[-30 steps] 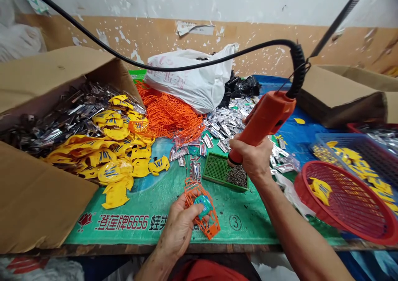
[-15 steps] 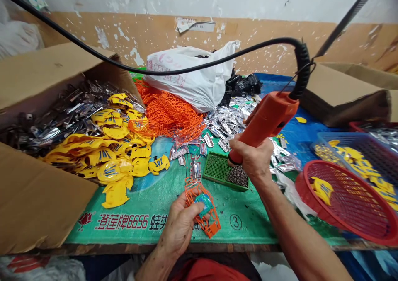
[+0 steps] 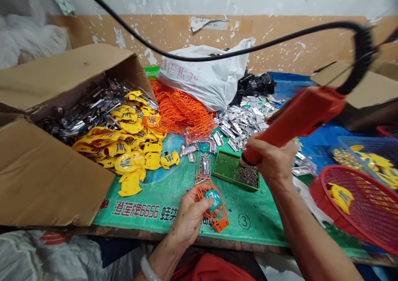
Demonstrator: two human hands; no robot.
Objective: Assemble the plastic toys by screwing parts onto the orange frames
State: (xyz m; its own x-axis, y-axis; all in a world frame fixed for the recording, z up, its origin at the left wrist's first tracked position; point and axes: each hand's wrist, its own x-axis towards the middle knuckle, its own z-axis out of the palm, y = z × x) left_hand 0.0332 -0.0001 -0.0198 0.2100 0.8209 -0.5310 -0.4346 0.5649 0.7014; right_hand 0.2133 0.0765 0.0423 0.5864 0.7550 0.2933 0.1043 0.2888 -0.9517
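Observation:
My left hand is closed on an orange plastic frame, low over the front of the table. Against that frame my thumb presses a small teal plastic piece. My right hand wraps around a red-orange electric screwdriver, which is tilted with its cable end up and to the right. The screwdriver's nose is over a green perforated tray; its bit is hidden or too fine to make out. Small dark screws are heaped in the tray's right part.
A cardboard box at left spills yellow printed shells and shiny parts. Behind lie a heap of orange frames, a white bag and silvery pieces. A red basket stands right; a black cable hangs across.
The view has swung, so the table's things appear farther right. The screwdriver leans more to the right, its nose still over the tray. My left hand keeps the frame and teal piece.

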